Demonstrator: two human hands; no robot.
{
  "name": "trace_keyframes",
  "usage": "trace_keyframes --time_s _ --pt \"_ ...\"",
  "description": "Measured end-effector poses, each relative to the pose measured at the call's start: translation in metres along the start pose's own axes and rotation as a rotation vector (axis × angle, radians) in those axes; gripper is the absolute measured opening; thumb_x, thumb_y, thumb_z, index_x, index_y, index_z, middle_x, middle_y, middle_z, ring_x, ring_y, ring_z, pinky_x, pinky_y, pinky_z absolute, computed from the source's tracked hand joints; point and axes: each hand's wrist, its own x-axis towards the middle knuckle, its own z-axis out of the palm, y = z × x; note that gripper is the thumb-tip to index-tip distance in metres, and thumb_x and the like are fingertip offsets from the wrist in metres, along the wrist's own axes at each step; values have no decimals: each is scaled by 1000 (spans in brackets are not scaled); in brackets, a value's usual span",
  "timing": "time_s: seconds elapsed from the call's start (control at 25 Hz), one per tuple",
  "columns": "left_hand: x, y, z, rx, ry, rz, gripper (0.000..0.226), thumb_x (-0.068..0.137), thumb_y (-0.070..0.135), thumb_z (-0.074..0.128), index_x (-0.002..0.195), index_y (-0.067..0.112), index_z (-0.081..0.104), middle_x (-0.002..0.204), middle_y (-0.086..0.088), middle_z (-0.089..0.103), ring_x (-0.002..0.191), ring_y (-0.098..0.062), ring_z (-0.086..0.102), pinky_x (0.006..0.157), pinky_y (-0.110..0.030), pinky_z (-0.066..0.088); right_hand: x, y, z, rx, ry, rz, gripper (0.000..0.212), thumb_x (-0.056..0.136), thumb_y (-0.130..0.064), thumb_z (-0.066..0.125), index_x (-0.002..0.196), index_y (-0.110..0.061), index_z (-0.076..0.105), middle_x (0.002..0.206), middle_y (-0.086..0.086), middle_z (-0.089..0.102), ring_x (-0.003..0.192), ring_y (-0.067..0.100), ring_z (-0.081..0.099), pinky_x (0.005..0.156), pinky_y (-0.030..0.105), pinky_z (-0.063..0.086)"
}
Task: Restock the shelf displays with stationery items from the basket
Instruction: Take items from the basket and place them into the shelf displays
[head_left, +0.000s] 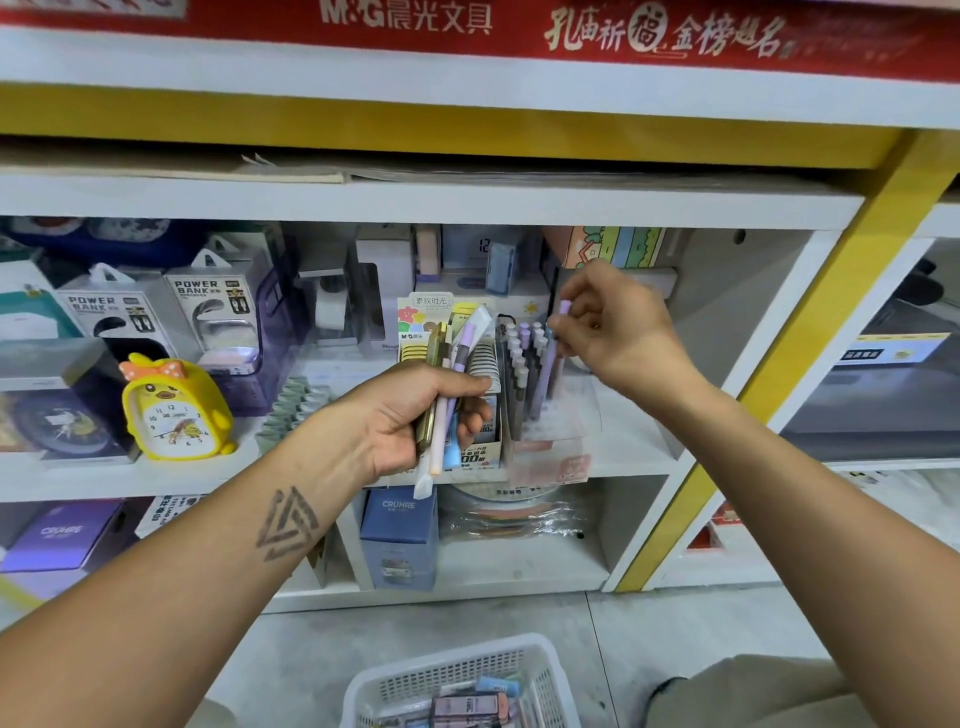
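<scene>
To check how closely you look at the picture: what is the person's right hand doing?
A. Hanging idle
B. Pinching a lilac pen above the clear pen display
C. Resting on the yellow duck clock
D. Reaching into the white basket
B: the right hand pinches a lilac pen over the clear pen display.

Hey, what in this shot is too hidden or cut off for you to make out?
Head view only:
- White plastic basket: cut off by the bottom edge, so most of its contents are unseen.
- Purple pen pinched by the right hand: its lower end is lost among the racked pens.
- Bundle of pens in the left hand: fingers cover the barrels, so no exact count.
- Back-of-shelf boxes: dim, labels unreadable.
</scene>
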Motion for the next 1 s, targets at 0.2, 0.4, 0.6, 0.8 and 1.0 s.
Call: trace_keyframes --time_s 0.2,0.4,0.6,0.8,1.0 --pt "2 -2 0 0 -2 -3 12 87 4 65 75 4 66 65 -15 64 49 -18 57 43 -21 46 -7 13 11 -130 -101 -92 26 94 -16 66 89 -34 47 75 -6 66 72 15 70 72 48 61" --pt "2 -1 0 1 -10 -3 11 88 3 64 78 4 66 65 -15 64 48 -17 57 44 -21 47 -10 16 18 -156 -107 -146 28 93 -14 65 87 -33 46 74 -8 64 72 15 70 69 49 60" --pt "2 -1 -1 -5 -14 -11 19 86 3 65 68 5 70 65 -15 64 48 -17 58 43 -21 47 -11 16 22 -152 -107 -167 24 93 -15 66 88 -30 48 75 -8 66 69 -1 68 68 44 61" --pt "0 -1 0 -5 -15 -16 13 87 3 65 75 4 66 64 -14 64 48 -17 57 43 -21 47 -10 19 22 -237 -131 -200 19 91 -14 70 85 -27 57 73 -8 65 72 15 68 65 37 56" --pt "-1 -1 1 3 -16 -14 11 88 3 64 77 4 64 64 -14 63 48 -17 57 43 -20 47 -7 16 19 -403 -114 -283 11 91 -11 69 99 -9 77 94 4 69 88 26 65 77 38 53"
